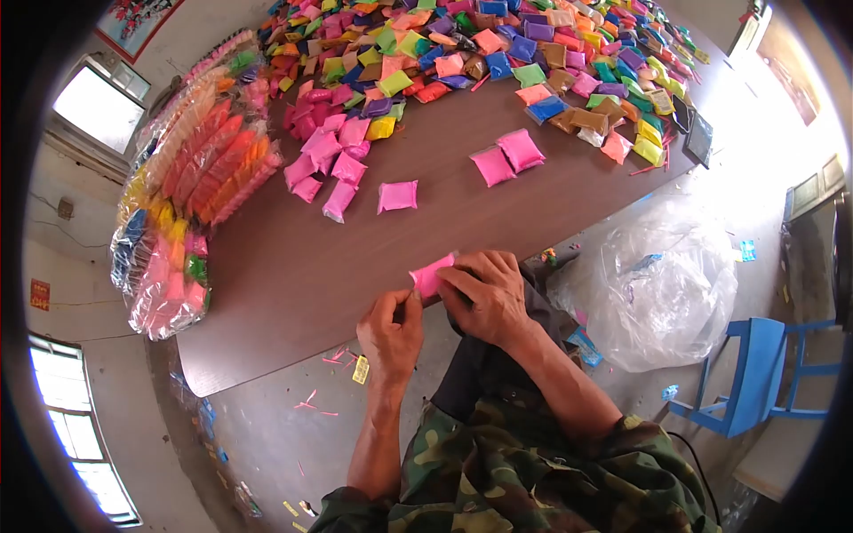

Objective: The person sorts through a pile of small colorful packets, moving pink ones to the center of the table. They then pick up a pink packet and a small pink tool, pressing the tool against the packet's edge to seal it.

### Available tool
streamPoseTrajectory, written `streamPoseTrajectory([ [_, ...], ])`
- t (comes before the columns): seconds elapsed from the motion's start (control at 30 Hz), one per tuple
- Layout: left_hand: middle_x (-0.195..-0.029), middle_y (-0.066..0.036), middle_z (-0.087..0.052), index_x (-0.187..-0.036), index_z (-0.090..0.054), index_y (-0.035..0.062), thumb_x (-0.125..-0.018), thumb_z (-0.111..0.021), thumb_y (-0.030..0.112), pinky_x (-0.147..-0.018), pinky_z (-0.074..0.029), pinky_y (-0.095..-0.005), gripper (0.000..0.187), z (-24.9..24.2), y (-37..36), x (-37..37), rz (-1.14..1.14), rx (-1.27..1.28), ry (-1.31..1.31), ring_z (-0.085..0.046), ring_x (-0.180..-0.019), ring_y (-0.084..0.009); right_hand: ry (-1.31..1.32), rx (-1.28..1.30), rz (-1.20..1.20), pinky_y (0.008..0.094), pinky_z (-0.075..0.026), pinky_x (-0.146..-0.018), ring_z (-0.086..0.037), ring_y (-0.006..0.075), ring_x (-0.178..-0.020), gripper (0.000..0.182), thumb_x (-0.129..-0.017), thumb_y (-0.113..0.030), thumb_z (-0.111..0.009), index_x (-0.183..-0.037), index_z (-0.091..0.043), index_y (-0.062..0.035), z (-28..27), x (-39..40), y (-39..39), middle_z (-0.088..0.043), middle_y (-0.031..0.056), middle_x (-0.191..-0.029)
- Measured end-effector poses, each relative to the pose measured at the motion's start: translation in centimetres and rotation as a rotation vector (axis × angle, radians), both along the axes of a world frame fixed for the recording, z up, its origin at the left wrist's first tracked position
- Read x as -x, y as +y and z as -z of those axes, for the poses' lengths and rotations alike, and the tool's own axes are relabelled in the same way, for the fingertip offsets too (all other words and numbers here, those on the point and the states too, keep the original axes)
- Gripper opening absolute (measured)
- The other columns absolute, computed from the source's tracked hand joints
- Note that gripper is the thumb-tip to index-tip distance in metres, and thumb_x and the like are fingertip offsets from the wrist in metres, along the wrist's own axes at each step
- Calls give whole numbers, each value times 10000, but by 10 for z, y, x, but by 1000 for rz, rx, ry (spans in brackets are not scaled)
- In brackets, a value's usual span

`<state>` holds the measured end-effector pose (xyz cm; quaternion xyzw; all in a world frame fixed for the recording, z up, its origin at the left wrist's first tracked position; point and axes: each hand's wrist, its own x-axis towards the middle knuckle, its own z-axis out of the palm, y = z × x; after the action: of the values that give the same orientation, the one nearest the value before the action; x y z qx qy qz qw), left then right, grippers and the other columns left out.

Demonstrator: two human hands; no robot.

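Between my hands, at the table's near edge, is a small pink packet (430, 277) that looks soft and wrapped in clear film. My left hand (391, 333) pinches its lower left corner with thumb and forefinger. On the packet's right side, my right hand (487, 291) grips with bent fingers, hiding part of it. Farther up the table lie a single pink packet (397, 196) and a pair of pink packets (506, 158) side by side. A cluster of pink packets (324, 160) sits to the left of these.
A large heap of coloured packets (462, 53) covers the far side of the brown table (293, 284). Clear bags of packets (204, 169) line the left edge. On the floor at right stand a big plastic bag (657, 284) and a blue chair (755, 373). A phone-like dark object (699, 139) lies at the right edge.
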<state>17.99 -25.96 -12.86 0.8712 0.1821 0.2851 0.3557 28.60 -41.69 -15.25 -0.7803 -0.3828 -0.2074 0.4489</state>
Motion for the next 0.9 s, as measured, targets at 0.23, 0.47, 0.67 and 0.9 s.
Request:
streamPoseTrajectory([
  [0.23, -777, -157, -735, -872, -733, 53, -956, -807, 94, -617, -565, -439, 119, 2, -4, -9, -17, -129, 54, -742, -678, -360, -15, 22, 7, 417, -518, -880, -712, 262, -1076, 321, -798, -141, -914, -1099, -804, -151, 0, 5, 6, -740, 22, -1163],
  [0.47, -777, -151, -734, -859, -723, 63, -957, -797, 135, -628, -557, -477, 143, -15, 35, -14, -45, -124, 166, -732, -690, -391, -38, 24, -4, 421, -527, -868, -709, 267, -1143, 284, -811, -145, -909, -1067, -788, -148, 7, 3, 7, -736, 15, -1233],
  [0.67, -798, -153, -736, -860, -707, 60, -956, -787, 125, -652, -558, -482, 141, -19, 23, -24, 90, -225, 144, -737, -721, -390, -34, 35, 1, 430, -528, -889, -700, 271, -1149, 295, -815, -147, -907, -1080, -779, -148, 8, 4, 8, -728, 13, -1213],
  [0.9, -774, -159, -723, -856, -710, 58, -965, -768, 133, -648, -557, -488, 145, -28, 37, -27, 118, -125, 175, -724, -707, -404, -32, 2, 6, 426, -516, -870, -700, 273, -1128, 296, -812, -140, -906, -1077, -774, -147, 10, 6, 8, -723, 14, -1195],
])
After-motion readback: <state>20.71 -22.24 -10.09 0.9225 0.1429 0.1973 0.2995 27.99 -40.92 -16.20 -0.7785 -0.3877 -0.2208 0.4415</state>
